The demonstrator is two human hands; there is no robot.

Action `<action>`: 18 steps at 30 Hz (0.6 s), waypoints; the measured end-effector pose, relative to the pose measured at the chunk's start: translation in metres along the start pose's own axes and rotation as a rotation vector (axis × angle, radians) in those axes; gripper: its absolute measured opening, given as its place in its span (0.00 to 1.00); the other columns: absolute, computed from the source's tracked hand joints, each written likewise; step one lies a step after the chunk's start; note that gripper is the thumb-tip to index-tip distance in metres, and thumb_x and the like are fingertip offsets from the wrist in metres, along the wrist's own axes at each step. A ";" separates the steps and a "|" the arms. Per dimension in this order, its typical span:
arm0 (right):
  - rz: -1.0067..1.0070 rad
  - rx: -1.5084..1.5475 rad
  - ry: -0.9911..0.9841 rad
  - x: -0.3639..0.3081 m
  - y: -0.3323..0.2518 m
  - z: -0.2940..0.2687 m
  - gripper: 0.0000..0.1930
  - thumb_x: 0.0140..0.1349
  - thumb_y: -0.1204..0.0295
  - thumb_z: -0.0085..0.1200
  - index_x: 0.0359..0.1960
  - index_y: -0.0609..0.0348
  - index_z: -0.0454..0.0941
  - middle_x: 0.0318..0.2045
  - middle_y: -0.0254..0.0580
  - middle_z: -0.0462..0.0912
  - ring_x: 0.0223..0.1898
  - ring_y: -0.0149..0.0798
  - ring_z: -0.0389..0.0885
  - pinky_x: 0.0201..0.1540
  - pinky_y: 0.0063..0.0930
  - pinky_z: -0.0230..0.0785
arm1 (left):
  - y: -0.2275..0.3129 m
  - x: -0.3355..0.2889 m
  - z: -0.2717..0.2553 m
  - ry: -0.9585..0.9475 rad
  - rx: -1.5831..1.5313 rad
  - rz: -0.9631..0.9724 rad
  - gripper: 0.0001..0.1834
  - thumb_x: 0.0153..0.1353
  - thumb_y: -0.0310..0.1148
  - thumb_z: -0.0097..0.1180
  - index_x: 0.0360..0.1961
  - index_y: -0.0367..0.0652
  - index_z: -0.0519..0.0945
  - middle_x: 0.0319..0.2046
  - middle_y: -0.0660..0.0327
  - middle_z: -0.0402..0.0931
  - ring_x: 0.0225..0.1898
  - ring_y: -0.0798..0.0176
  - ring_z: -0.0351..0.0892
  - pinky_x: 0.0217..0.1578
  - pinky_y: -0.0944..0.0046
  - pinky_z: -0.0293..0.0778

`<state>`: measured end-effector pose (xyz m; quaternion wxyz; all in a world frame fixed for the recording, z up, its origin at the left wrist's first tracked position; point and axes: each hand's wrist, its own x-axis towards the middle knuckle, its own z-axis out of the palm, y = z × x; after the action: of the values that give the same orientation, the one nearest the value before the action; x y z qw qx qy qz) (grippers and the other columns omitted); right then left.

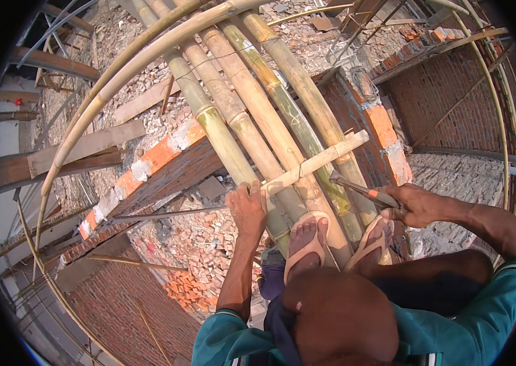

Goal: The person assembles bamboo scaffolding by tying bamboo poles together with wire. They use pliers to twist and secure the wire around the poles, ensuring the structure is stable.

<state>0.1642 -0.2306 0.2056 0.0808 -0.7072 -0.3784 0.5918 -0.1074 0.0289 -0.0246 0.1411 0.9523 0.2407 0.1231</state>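
Observation:
A pale split-bamboo slat [319, 162] lies slantwise across several thick bamboo poles [276, 131] laid side by side. Its left end is held by my left hand [247, 210], whose fingers are closed at the edge of the leftmost pole. On the other side, my right hand [416, 206] grips a hammer [355, 185] with a metal shaft and an orange band. The hammer's head is beside the slat, over the right-hand poles; whether it touches them I cannot tell. My sandalled feet [306, 244] rest on the poles just below the slat.
Thin wire [209, 60] crosses the poles farther up. Brick walls [154, 155] run beneath and beside them, with rubble [215, 259] far below. A long curved bamboo pole [87, 119] arches across the upper left. Wooden planks [81, 149] lie at the left.

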 end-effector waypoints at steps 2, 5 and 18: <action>-0.021 0.115 0.062 -0.030 0.025 0.018 0.27 0.74 0.61 0.52 0.69 0.61 0.66 0.42 0.63 0.83 0.44 0.61 0.83 0.52 0.49 0.72 | 0.003 0.002 0.000 -0.103 0.065 0.040 0.17 0.67 0.36 0.59 0.55 0.44 0.82 0.47 0.54 0.73 0.49 0.49 0.71 0.58 0.44 0.60; -0.070 0.261 0.188 -0.047 0.060 0.060 0.26 0.73 0.61 0.53 0.68 0.62 0.67 0.41 0.63 0.83 0.44 0.62 0.82 0.51 0.50 0.73 | 0.007 0.010 -0.001 -0.196 0.040 0.047 0.14 0.69 0.37 0.57 0.51 0.43 0.83 0.47 0.54 0.73 0.49 0.48 0.70 0.58 0.42 0.60; -0.070 0.011 0.821 0.067 0.104 0.203 0.34 0.63 0.67 0.61 0.72 0.53 0.66 0.45 0.46 0.77 0.47 0.45 0.79 0.47 0.41 0.74 | -0.010 0.235 -0.040 -0.490 -0.089 0.273 0.23 0.71 0.40 0.57 0.60 0.37 0.76 0.51 0.41 0.79 0.54 0.39 0.78 0.58 0.47 0.73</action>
<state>0.0281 -0.3288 0.0369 0.2490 -0.8707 -0.3354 0.2595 0.0771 0.1614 0.0484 0.2188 0.9702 0.0634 -0.0823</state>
